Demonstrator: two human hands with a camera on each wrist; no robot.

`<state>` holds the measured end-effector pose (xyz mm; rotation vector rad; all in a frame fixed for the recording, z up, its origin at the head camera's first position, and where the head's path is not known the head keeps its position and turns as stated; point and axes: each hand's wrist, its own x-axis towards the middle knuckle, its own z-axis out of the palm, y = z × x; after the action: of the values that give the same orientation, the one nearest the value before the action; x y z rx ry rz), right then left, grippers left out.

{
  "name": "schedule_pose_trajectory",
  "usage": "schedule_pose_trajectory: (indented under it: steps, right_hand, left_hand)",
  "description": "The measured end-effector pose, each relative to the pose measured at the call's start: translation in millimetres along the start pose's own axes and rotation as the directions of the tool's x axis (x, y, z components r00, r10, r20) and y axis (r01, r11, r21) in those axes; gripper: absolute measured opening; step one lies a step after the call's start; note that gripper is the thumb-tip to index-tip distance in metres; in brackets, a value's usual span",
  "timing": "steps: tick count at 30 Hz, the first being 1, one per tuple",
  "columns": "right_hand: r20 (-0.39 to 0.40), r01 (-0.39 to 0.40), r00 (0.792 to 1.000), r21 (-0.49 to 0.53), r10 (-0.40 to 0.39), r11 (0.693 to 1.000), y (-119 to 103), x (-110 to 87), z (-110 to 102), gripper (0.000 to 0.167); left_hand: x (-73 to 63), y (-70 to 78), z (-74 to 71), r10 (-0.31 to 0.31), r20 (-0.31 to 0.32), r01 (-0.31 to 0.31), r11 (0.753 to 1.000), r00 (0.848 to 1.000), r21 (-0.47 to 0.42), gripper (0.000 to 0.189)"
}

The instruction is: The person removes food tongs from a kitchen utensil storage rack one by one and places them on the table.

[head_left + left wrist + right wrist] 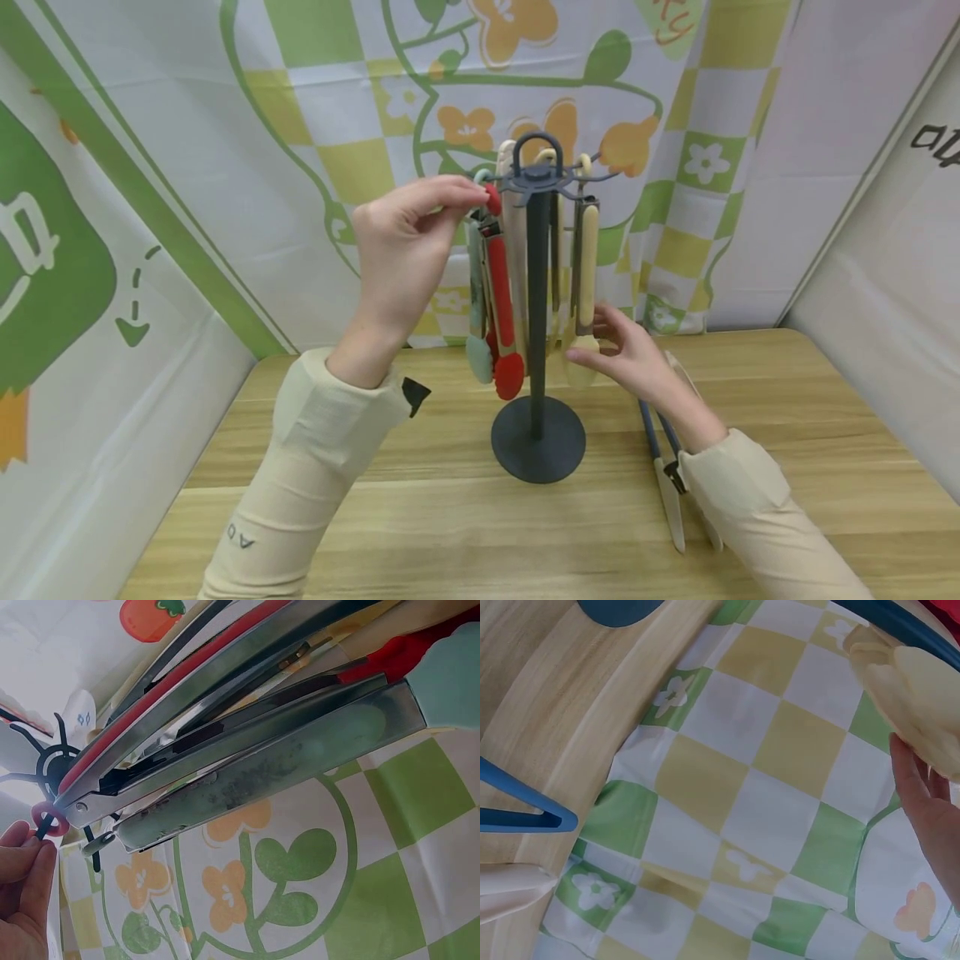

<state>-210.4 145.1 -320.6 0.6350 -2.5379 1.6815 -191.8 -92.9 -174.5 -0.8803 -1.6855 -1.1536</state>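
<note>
Left grip pinches red tongs by the ring, left of the stand; right grip holds cream tongs low, right of it. Probably light, stiff; ring suits lifting.

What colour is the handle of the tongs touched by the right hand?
The handle is pale yellow; it shows best in the head view.

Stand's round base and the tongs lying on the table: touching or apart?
Apart: the head view shows bare table between the base and the tongs.
</note>
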Motion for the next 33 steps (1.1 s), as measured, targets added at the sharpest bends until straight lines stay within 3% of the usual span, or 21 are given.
schedule_pose_trajectory:
  steps: [5, 14, 33]
  right_hand:
    - [0.008, -0.027, 1.000, 0.008, 0.027, 1.000, 2.0, -1.4, 0.2, 0.067]
    - [-0.050, 0.028, 0.998, 0.016, -0.027, 0.999, 1.6, -1.7, 1.2, 0.063]
    - [-0.066, 0.020, 0.998, -0.029, -0.022, 0.999, -2.6, -1.0, -5.3, 0.065]
  left_hand:
    - [-0.2, -0.2, 0.0, 0.001, 0.000, -0.001, 1.000, 1.000, 0.004, 0.010]
    - [-0.4, -0.4, -0.1, 0.000, 0.007, 0.000, 1.000, 1.000, 0.010, 0.011]
    - [-1.2, -0.1, -0.3, 0.006, 0.006, -0.006, 1.000, 1.000, 0.016, 0.012]
